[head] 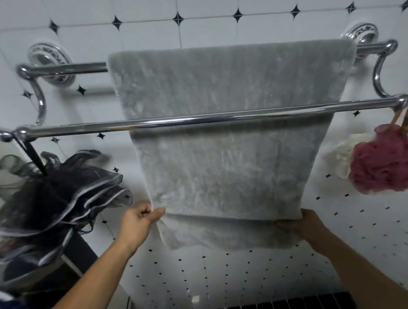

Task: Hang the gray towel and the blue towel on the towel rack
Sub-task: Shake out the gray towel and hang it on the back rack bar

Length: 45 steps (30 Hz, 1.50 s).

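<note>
Head view: the gray towel (230,138) is seen draped over the rear bar of the chrome towel rack (196,119), hanging behind the front bar against the white tiled wall (262,26). Its lower left corner is pinched between thumb and fingers (157,213) of the left hand (138,224), while the lower right edge is gripped by the right hand (304,224), whose fingers are curled under the cloth. A black mesh pouf (55,194) is hung at the rack's left end and a pink pouf (387,164) at its right end

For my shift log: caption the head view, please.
Both hands, left hand and right hand, grip the gray towel draped over the rack's upper bar.
</note>
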Available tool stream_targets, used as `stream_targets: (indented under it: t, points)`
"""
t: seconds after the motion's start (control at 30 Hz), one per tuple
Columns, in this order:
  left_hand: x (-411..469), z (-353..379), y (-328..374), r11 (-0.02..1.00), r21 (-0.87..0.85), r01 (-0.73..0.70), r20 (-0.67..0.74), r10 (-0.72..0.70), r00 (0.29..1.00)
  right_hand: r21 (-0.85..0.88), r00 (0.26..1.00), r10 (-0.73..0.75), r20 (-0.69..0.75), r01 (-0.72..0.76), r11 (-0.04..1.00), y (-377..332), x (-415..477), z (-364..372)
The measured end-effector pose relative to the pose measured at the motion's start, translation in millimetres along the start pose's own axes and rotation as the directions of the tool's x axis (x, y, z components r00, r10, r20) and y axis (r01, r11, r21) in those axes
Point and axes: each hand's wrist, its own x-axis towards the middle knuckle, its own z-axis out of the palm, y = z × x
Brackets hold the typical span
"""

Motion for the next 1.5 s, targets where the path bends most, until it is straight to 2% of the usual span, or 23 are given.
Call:
stream_targets:
  t: [0.13, 0.2, 0.3, 0.37, 0.5, 0.73, 0.93, 1.03, 1.13, 1.2, 1.27, 1.37, 1.5]
  points:
    - [-3.4, 4.0, 12.1, 0.994, -0.104, -0.021, 0.014, 0.023, 1.0, -0.043, 0.992, -0.121, 0.044, 0.122, 0.992, -14.3, -6.4, 1.0]
    - [0.1, -1.2, 25.6, 0.983, -0.18, -0.046, 0.008, 0.049, 0.999, 0.046, 0.97, -0.241, -0.014, 0.241, 0.969, -33.1, -7.9, -10.0]
    - [8.8, -9.4, 63.6, 0.937, -0.273, -0.216, 0.009, 0.227, 0.974, 0.207, 0.895, -0.434, -0.105, 0.446, 0.871, -80.5, -5.6, -31.2]
    - [15.5, -10.0, 89.2, 0.9, -0.334, -0.278, -0.051, 0.278, 0.959, 0.298, 0.853, -0.497, -0.159, 0.522, 0.799, -111.8, 1.6, -40.0]
    - [22.6, -1.1, 108.4, 0.902, -0.327, -0.282, -0.185, 0.232, 0.955, 0.353, 0.845, -0.482, -0.229, 0.534, 0.768, -145.3, 12.4, -39.1]
    - [20.8, -3.0, 91.8, 0.84, -0.496, -0.22, -0.153, 0.164, 0.974, 0.446, 0.866, -0.393, -0.308, 0.496, 0.745, -137.7, 21.4, -39.8]
    - [21.2, 8.4, 82.1, 0.816, -0.534, -0.222, -0.236, 0.108, 0.966, 0.434, 0.859, -0.359, -0.365, 0.498, 0.751, -143.5, 23.6, -37.3]
    - [21.6, 11.1, 78.5, 0.807, -0.528, -0.263, -0.271, 0.133, 0.953, 0.416, 0.844, -0.373, -0.385, 0.519, 0.747, -149.0, 22.6, -39.3]
    - [13.6, 13.7, 57.4, 0.834, -0.514, -0.201, -0.199, 0.111, 0.974, 0.396, 0.91, -0.384, -0.158, 0.415, 0.819, -119.6, 19.9, -33.9]
    - [3.8, 22.7, 36.6, 0.926, -0.372, -0.07, -0.071, 0.047, 0.996, 0.261, 0.954, -0.298, 0.032, 0.28, 0.924, -87.2, 14.2, -23.1]
    - [-5.9, 35.0, 15.4, 0.974, -0.219, 0.051, 0.083, -0.033, 0.996, 0.156, 0.965, -0.215, 0.147, 0.192, 0.969, -54.0, 12.4, -9.4]
    - [-13.6, 41.4, -20.4, 0.981, -0.125, 0.148, 0.143, -0.13, 0.981, 0.084, 0.98, -0.082, 0.18, 0.068, 0.994, -12.4, 14.6, 4.1]
    - [-15.8, 29.2, -54.4, 0.958, -0.17, 0.232, 0.065, -0.224, 0.973, 0.019, 0.98, 0.076, 0.182, -0.081, 0.997, 29.8, 15.9, -1.6]
